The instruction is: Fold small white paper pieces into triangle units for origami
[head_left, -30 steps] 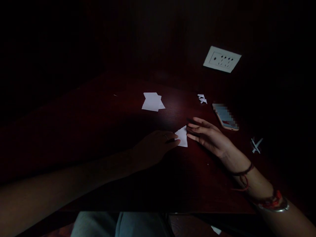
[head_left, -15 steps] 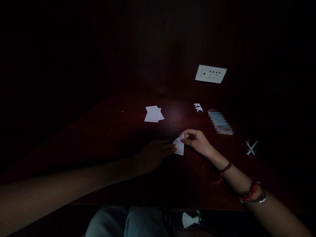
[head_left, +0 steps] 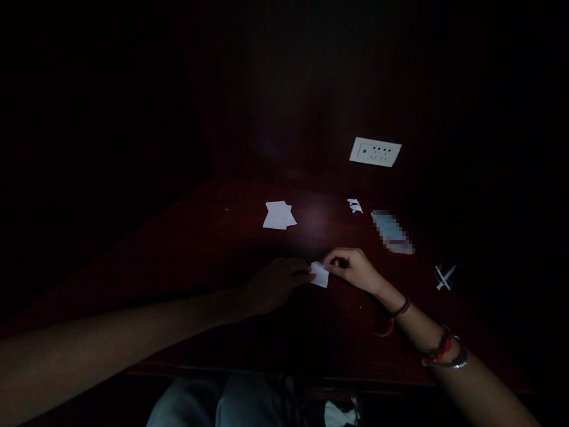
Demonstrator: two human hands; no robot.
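Observation:
A small piece of white paper [head_left: 320, 279] lies on the dark red table between my two hands. My left hand [head_left: 278, 283], in shadow, holds its left edge with the thumb on top. At its upper right edge, my right hand [head_left: 355, 268] pinches it between thumb and index finger. The top of the sheet is partly covered by the right fingertips. Beyond the hands rests a stack of white paper sheets [head_left: 278, 214], slightly fanned. Farther right sits a small folded paper piece [head_left: 354, 206].
A phone [head_left: 392, 231] with a blurred screen lies right of my right hand. Crossed pale strips [head_left: 444, 277] are near the table's right side. A white wall socket [head_left: 376, 152] is on the back wall. Below the table edge shows some white paper [head_left: 338, 413].
The paper's upper corner, which stood up at the right fingers, is now folded down, so the sheet looks shorter. The whole view has shifted slightly.

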